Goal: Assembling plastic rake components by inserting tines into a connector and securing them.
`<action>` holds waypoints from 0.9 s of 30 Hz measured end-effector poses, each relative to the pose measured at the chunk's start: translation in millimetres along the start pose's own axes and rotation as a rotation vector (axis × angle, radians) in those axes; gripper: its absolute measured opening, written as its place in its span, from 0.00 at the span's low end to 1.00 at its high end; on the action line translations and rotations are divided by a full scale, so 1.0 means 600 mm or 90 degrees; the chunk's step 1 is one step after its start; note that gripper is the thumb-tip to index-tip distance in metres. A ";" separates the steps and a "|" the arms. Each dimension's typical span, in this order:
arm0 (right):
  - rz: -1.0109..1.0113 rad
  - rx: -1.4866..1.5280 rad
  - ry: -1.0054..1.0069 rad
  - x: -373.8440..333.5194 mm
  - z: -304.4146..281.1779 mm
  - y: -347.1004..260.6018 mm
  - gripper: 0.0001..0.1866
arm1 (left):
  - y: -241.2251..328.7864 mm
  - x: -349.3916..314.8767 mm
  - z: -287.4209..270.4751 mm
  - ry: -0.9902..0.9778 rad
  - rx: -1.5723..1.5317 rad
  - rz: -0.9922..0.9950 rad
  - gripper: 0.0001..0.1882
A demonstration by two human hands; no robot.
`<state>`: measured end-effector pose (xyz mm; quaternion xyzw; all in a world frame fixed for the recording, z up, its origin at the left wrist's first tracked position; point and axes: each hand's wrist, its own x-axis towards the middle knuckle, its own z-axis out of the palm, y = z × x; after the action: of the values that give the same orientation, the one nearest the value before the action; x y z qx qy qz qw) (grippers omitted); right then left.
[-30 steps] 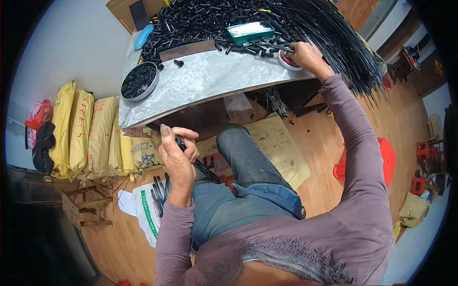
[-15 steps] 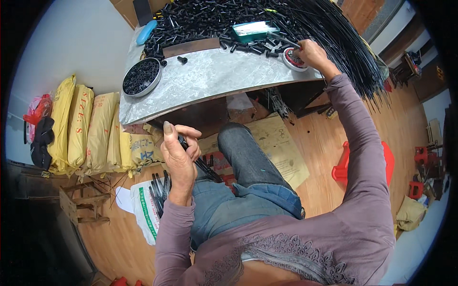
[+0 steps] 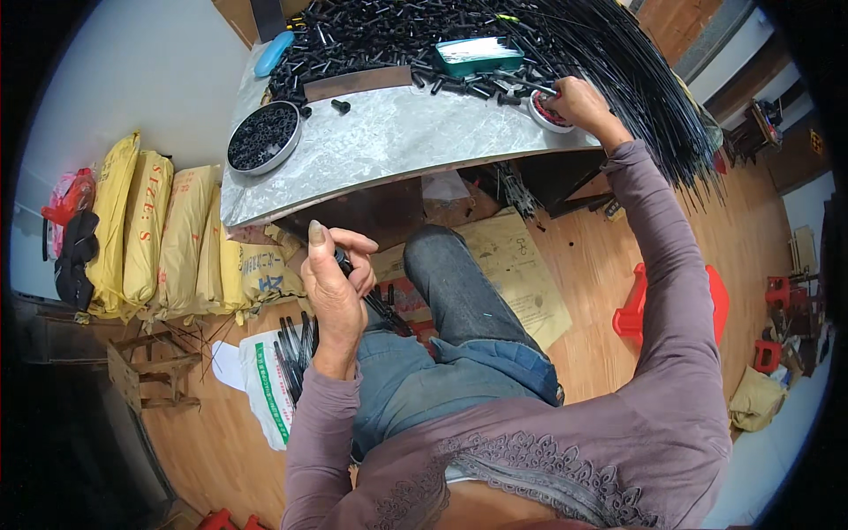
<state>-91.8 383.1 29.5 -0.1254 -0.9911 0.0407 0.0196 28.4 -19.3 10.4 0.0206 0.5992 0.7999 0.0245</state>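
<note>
Rod (image 3: 530, 83) aims between nine and ten o'clock from the right hand (image 3: 583, 104), at the bowl (image 3: 554, 127)

With noon pointing away from the person, the bowl sits at six o'clock from the right fingertips, directly below them and partly hidden. The right hand is by far the nearer; the left hand (image 3: 334, 283) is well apart, at about eight o'clock from it. The rod's long axis runs from the right fingers over the bowl's far side, its outer end just short of the tray (image 3: 481, 66). I cannot tell whether that end touches the pile (image 3: 371, 53).

The right thumb and fingers look pinched together on the rod; how tightly, and whether they also have something from the bowl, I cannot tell. The left thumb stands up and the index reaches out, while the other fingers curl around a black piece (image 3: 347, 257). Dark rods (image 3: 382, 309) stretch from below that hand towards half past four; whether it holds them is unclear.

The rod is slim, straight and dark. The bowl is small, round and white-rimmed, with red contents, and stands on the table (image 3: 397, 141).
</note>
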 end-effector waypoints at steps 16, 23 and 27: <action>-0.014 0.106 0.132 0.028 0.020 0.039 0.16 | 0.005 0.004 -0.004 -0.097 -0.048 -0.006 0.35; -0.166 0.865 -0.211 -0.117 -0.039 -0.136 0.15 | 0.012 -0.001 -0.022 -0.285 -0.109 0.034 0.39; -0.335 0.933 -0.369 -0.194 -0.016 -0.261 0.16 | 0.019 -0.007 -0.021 -0.205 -0.098 0.079 0.35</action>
<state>-17.4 203.4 49.4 0.1704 -0.6761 0.7007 -0.1511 31.9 -35.0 18.1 0.1835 0.5220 0.8298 0.0722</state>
